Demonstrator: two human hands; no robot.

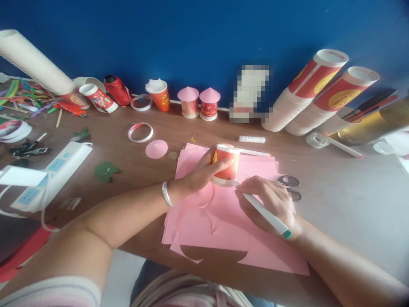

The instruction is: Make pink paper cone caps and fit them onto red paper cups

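Observation:
My left hand point(204, 168) is wrapped round a red and white paper cup point(226, 168) with gold print, held tilted above the pink paper. In my right hand point(266, 198) is a white pen point(265, 212) with a green end. The pen's pale tip meets the lower part of the cup, close to a small dark mark. Beneath both hands lie stacked sheets of pink paper point(223, 234), some with curved cut edges. A pair of scissors point(290, 181) with dark handles lies partly behind my right hand.
Two small cups with pink cone tops point(188, 102) stand at the back wall. Tall paper cup stacks point(297, 100) rise at right, beside a tape roll point(318, 140). A glue stick point(252, 139) lies behind the paper. At left sit a power strip point(54, 175) and green scraps point(105, 171).

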